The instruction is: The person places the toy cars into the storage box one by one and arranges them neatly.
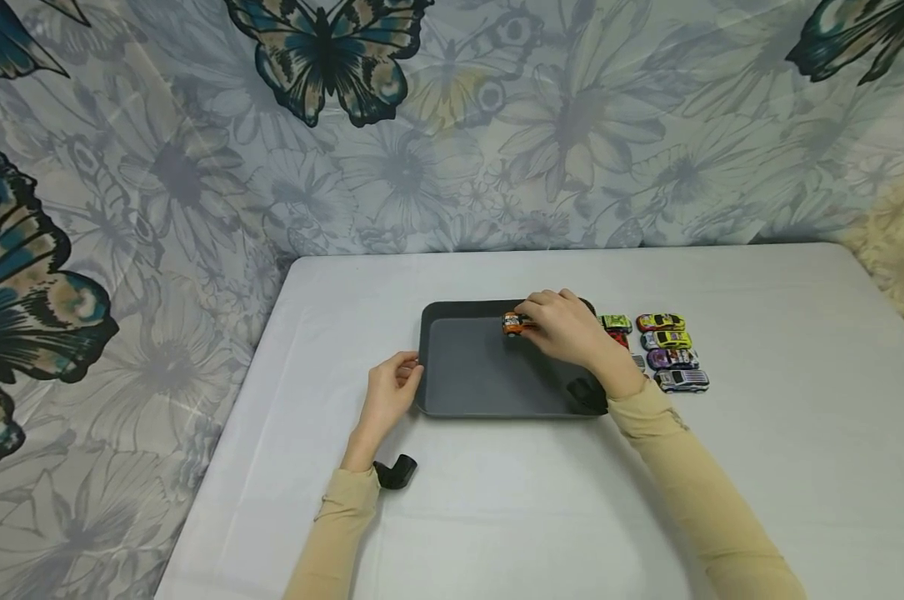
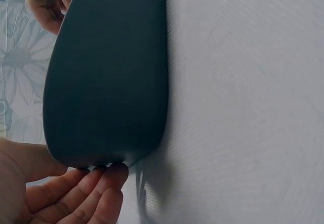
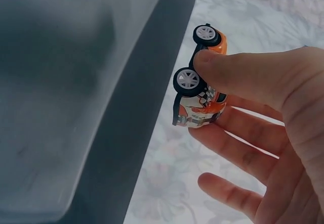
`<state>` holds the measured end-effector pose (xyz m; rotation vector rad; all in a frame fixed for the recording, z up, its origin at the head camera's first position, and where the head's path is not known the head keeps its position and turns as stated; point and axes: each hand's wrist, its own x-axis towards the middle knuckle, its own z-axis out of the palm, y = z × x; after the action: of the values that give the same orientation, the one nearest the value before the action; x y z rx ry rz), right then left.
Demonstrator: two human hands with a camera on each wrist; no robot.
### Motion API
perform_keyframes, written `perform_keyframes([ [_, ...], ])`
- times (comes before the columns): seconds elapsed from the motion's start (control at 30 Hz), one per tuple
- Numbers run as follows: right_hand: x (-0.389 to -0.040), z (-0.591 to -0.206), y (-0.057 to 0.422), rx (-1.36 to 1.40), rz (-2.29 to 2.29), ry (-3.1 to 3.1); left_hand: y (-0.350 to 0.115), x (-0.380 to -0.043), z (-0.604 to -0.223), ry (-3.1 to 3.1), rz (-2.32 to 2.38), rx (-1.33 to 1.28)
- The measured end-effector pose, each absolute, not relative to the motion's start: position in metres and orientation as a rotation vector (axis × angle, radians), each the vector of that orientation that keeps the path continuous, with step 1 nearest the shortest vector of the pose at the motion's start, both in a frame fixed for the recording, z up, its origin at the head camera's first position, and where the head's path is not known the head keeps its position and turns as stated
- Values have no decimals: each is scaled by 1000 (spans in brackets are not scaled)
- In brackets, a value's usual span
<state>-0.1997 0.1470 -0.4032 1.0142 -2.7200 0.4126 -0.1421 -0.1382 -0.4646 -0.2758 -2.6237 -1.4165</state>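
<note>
An orange toy car [image 3: 200, 82] with white-spoked wheels is pinched between the thumb and fingers of my right hand [image 1: 567, 333]. In the head view this car is over the far part of the dark grey tray [image 1: 481, 375]. My left hand [image 1: 392, 390] is at the tray's left end. Its thumb and fingertips [image 2: 117, 173] grip the tray's edge in the left wrist view. Right of the tray, toy cars lie in two columns, among them a yellow one [image 1: 666, 340], a purple one [image 1: 672, 359] and a silver one [image 1: 681, 381]. My right hand and wrist partly hide the nearer column.
All this rests on a white-covered table [image 1: 511, 517]. A patterned cloth [image 1: 496, 167] with butterflies and flowers hangs behind and to the left. Black wrist-camera mounts [image 1: 396, 472] stick out from both wrists.
</note>
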Motion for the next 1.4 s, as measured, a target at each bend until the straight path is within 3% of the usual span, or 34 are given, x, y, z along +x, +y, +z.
perform_keyframes([
  [0.53, -211, -405, 123, 1062, 435, -2748, -140, -143, -465, -2550, -1431, -370],
  [1.4, -231, -416, 87, 1120, 484, -2797, -139, -144, -464, -2643, -1413, -278],
])
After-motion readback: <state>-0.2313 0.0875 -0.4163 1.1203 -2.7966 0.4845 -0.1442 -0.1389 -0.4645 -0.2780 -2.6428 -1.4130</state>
